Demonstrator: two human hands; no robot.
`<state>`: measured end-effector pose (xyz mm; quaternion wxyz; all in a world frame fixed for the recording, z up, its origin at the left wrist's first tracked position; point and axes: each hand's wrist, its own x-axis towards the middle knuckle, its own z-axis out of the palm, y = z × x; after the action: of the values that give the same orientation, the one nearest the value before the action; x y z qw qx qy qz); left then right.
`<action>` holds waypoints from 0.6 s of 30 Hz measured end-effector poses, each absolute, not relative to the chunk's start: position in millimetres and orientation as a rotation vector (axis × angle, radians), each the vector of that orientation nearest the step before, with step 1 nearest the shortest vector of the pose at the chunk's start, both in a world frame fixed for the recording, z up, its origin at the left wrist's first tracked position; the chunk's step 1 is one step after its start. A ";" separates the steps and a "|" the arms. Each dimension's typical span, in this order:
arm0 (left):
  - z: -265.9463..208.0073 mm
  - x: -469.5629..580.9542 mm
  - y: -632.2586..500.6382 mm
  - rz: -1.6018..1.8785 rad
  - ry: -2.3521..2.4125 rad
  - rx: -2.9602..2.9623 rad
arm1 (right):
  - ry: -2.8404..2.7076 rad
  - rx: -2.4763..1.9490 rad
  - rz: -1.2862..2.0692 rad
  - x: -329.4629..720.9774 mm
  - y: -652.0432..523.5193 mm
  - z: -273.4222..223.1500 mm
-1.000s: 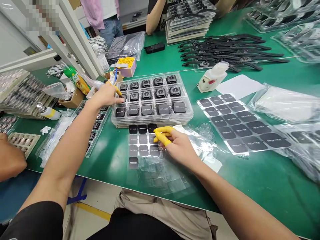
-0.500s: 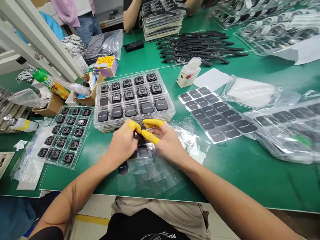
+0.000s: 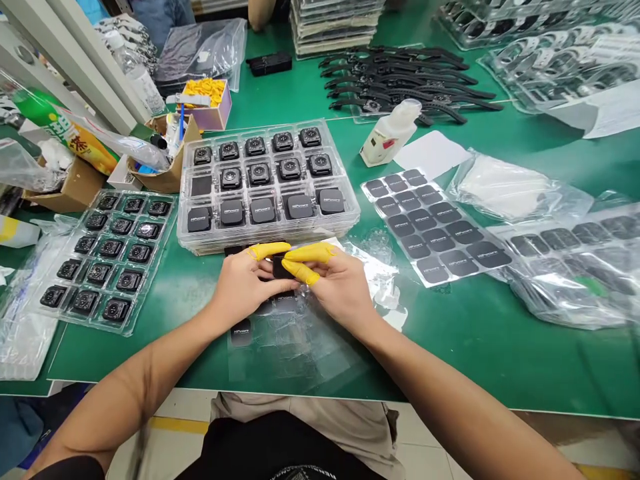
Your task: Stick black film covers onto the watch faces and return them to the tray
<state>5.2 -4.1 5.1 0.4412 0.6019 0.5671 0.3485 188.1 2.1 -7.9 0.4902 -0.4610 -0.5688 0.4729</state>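
Two hands share one dark square piece, held above a clear backing sheet (image 3: 300, 347) and just in front of the stacked watch tray (image 3: 270, 235). The left hand (image 3: 244, 287) is closed around the left side of the piece (image 3: 279, 269), index finger along the top, thumb beneath. The right hand (image 3: 345, 290) pinches the upper right edge with thumb and index finger, both in yellow covers.

Recommended handling:
1. Support the piece by its edges; bare fingertips would likely smudge the flat face.
2. Apply contact through the covered fingers and use light, even pressure.
3. Keep the wrists steady and the work low over the sheet.

Markings: the squares in the tray's front row, on the label sheet (image 3: 435, 230) and on the loose label (image 3: 241, 331) appear to read "HiFuture". The green-and-orange bottle (image 3: 75, 130) carries Chinese characters. White lettering on the black shirt (image 3: 280, 447) is partly cut off.
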 end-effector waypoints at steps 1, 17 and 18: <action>4.6 5.0 -3.8 0.856 1.403 1.477 | -1.413 -1.123 1.084 192.4 0.4 -1.8; 3.1 2.1 -1.3 0.820 1.336 1.345 | -2.017 -1.593 0.234 236.8 5.2 -10.8; 3.1 2.6 -2.3 0.834 1.330 1.338 | -2.027 -1.538 0.255 232.1 6.4 -9.9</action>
<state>2.6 -2.3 3.1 0.5135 0.5566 0.5533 0.3469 232.1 6.4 -9.9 0.2881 -0.5759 -0.7591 0.0953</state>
